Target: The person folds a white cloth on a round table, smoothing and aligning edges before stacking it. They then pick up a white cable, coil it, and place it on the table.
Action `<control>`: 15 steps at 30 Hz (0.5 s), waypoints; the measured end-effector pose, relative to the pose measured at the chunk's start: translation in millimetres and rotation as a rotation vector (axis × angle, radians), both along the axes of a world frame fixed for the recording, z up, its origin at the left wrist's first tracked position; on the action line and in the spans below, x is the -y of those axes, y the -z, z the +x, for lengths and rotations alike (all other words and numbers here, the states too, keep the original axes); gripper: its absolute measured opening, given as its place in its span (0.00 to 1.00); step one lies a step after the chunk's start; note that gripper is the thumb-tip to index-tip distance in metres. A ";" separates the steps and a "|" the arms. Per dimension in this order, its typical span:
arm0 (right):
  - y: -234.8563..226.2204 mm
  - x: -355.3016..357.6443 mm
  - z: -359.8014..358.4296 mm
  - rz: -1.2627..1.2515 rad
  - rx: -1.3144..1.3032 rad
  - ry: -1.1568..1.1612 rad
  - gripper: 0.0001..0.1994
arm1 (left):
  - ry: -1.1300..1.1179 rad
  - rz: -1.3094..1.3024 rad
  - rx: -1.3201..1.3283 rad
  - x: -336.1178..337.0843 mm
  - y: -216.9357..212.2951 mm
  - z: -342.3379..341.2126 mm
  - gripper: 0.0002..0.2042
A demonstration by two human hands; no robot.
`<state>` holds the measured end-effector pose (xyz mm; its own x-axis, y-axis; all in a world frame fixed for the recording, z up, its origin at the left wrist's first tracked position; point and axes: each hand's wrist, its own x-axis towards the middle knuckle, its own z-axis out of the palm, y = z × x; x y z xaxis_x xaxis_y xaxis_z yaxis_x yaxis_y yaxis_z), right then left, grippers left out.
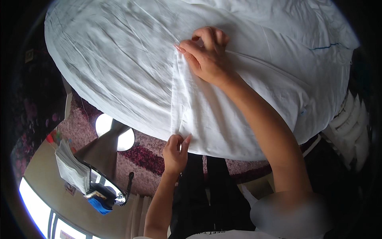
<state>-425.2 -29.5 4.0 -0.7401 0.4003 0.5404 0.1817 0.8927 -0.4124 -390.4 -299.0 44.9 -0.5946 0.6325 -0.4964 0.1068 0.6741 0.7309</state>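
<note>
A large white sheet point(131, 79) spreads in front of me, with many creases running across it. One edge is turned over into a narrow folded strip that runs from far to near. At the strip's far end my right hand point(209, 55) pinches the fabric between thumb and index finger, its other fingers curled. My left hand point(176, 155) grips the near end of the same edge, close to the sheet's front border, thumb and fingers pressed together. Between the two hands the strip lies fairly straight. A blue line of stitching marks the cloth at the far right.
Pink and purple carpet point(147, 159) shows below the sheet. At the lower left are a stack of white cloth or paper point(71, 169), a blue object point(99, 205) and a bright window point(36, 207). White slatted or folded items point(350, 127) stand at the right.
</note>
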 end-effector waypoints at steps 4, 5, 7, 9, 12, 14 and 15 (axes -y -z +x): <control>0.6 -0.1 0.0 0.006 -0.009 -0.015 0.05 | -0.122 0.092 -0.231 -2.7 2.1 3.5 0.09; -0.9 0.4 -0.3 0.003 -0.009 -0.018 0.05 | -0.177 0.109 -0.269 -6.7 -1.1 2.4 0.08; -0.9 -0.4 3.0 0.009 0.046 -0.021 0.04 | -0.175 0.153 -0.356 -39.3 -11.5 -9.5 0.10; 0.6 -0.2 1.2 0.011 0.057 -0.011 0.04 | -0.156 0.155 -0.348 -69.3 -11.1 -20.8 0.12; 3.7 0.9 -1.7 0.022 0.044 0.008 0.05 | -0.219 0.037 -0.089 -91.4 -9.6 -31.2 0.13; 3.7 0.9 -0.1 0.030 0.063 0.007 0.05 | -0.160 -0.121 0.083 -96.4 -15.1 -41.8 0.14; 1.6 1.6 -0.5 0.028 0.059 0.004 0.05 | -0.217 -0.136 0.284 -104.9 -27.9 -51.3 0.15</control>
